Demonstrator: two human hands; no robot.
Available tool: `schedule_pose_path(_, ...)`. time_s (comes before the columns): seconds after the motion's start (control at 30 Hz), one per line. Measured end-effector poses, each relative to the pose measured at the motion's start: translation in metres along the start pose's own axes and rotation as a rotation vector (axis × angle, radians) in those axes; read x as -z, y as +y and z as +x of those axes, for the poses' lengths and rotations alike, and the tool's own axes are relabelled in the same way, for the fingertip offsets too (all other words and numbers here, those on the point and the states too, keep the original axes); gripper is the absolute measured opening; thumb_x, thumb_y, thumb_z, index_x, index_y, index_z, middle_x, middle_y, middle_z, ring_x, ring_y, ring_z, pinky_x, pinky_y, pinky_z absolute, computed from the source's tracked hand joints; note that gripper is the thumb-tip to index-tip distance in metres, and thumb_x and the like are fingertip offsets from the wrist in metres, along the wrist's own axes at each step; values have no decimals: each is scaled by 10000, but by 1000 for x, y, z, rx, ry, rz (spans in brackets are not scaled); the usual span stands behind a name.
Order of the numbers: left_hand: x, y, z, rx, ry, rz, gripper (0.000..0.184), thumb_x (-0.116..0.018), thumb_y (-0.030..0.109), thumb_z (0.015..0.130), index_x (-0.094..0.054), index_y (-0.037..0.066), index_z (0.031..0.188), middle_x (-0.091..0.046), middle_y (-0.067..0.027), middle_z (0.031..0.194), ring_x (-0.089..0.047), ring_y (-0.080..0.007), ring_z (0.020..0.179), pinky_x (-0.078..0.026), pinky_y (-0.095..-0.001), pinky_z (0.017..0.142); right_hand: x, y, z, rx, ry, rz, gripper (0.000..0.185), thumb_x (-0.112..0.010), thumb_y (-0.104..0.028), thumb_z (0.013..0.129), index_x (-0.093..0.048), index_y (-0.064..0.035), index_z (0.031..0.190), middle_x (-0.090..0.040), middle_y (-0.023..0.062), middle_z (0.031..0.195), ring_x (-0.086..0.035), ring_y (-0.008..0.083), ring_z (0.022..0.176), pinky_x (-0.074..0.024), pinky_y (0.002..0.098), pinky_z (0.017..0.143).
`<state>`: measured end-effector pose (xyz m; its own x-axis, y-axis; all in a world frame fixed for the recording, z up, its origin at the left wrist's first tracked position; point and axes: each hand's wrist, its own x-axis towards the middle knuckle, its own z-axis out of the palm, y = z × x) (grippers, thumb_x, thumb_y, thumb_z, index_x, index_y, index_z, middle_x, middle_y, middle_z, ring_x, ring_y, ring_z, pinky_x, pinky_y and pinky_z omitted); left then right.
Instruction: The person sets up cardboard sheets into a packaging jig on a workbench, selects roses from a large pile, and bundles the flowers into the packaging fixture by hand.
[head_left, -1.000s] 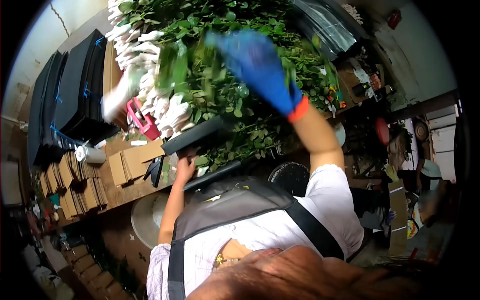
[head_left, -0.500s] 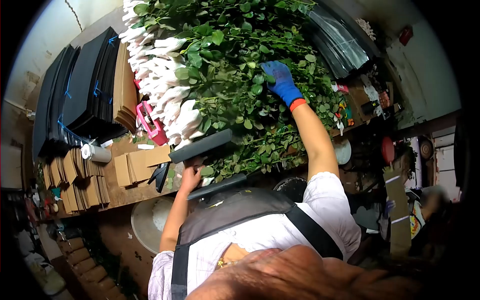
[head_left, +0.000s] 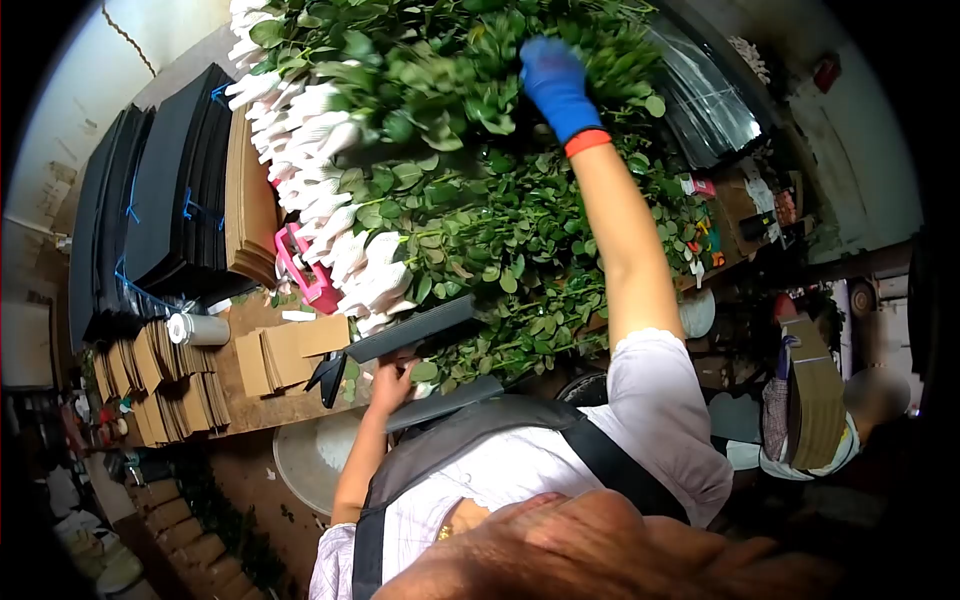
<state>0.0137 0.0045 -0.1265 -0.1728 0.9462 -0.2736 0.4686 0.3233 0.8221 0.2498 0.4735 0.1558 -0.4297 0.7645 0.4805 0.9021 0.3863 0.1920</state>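
Rose stems (head_left: 480, 235) with dense green leaves lie in a thick layer across the bench, their heads in white mesh sleeves (head_left: 320, 180) at the left end. My right hand (head_left: 555, 85), in a blue glove with an orange cuff, is closed on a bunch of them at the far side; hand and leaves are smeared by motion. My bare left hand (head_left: 390, 382) is closed at a black corrugated board (head_left: 415, 330), its fingertips partly hidden by it. A second black flap (head_left: 445, 403) lies nearer my apron; whether both are one folded piece is unclear.
Black boards (head_left: 180, 180) tied with blue string and brown cardboard (head_left: 250, 200) stand at left. A pink tool (head_left: 305, 270), small cardboard pieces (head_left: 280, 357) and a white can (head_left: 197, 330) lie nearby. Plastic-covered black sheets (head_left: 705, 95) are far right. Another person (head_left: 810, 400) carries boards at right.
My right hand has moved away from me with a bunch of stems, which lifts off the lower layer. My left hand stays at the black board. The person at right has shifted with the boards.
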Motion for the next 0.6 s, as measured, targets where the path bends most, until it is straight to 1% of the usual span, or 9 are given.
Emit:
schedule_pose_path(0.03,-6,-12,0,-52,35,10,305,-723,278,878,-697,49,1078,-695,-191,926,-665,-360,795,-517,-411,745,-46,-2,-3,12,-165,14,294,-663,-150,793,-643,-147,1086,-646,115,1061,-630,312,1014,-522,465,837)
schedule_pose_path(0.1,-10,-27,4,-89,70,48,314,-725,295,878,-703,52,1076,-698,-189,910,-664,-361,768,-518,-413,728,-77,-6,-12,60,-205,-68,304,-574,-202,873,-604,-160,1173,-629,110,1120,-638,307,996,-528,460,801)
schedule_pose_path(0.17,-15,-34,4,-43,50,99,316,-723,304,878,-708,56,1074,-698,-191,913,-663,-363,764,-518,-419,719,-31,-6,-12,105,-372,-107,458,-608,-178,863,-532,-129,1312,-599,108,1222,-601,290,1131,-515,451,899)
schedule_pose_path(0.23,-9,-14,1,10,35,-11,302,-725,287,875,-706,55,1067,-695,-193,975,-665,-357,837,-515,-430,737,-33,24,-7,49,-327,140,563,-690,-182,820,-508,-144,1352,-599,88,1264,-601,263,1156,-512,433,953)
schedule_pose_path(0.3,-10,-17,4,-37,45,-12,289,-725,274,874,-705,55,1061,-693,-190,988,-664,-355,857,-515,-430,742,-8,44,-22,131,58,110,615,-741,-184,789,-514,-179,1361,-614,65,1264,-626,248,1128,-522,396,972)
schedule_pose_path(0.33,-11,-18,4,-97,62,-16,271,-721,250,877,-697,51,1060,-692,-182,972,-662,-344,831,-519,-410,728,27,35,-29,157,152,-59,417,-689,-194,838,-603,-214,1245,-654,62,1176,-661,279,1034,-549,399,886)
schedule_pose_path(0.43,-9,-18,4,-150,63,2,259,-715,235,883,-694,50,1063,-690,-183,973,-661,-345,811,-520,-402,723,60,9,-71,79,-74,371,224,-641,-215,873,-657,-204,1096,-669,86,1110,-664,309,971,-547,416,810)
schedule_pose_path(0.5,-5,-9,2,-70,30,-16,257,-714,233,884,-694,49,1062,-690,-180,980,-665,-342,809,-519,-405,726,30,1,-92,180,-344,455,150,-611,-256,891,-653,-174,1009,-669,99,1030,-656,335,916,-529,438,761)
schedule_pose_path(0.6,-4,-6,3,-54,22,-45,251,-712,235,886,-700,49,1055,-693,-176,976,-674,-332,805,-519,-405,730,-18,-14,-123,269,-324,404,190,-593,-270,908,-622,-142,1045,-657,126,1015,-644,344,939,-517,457,770)
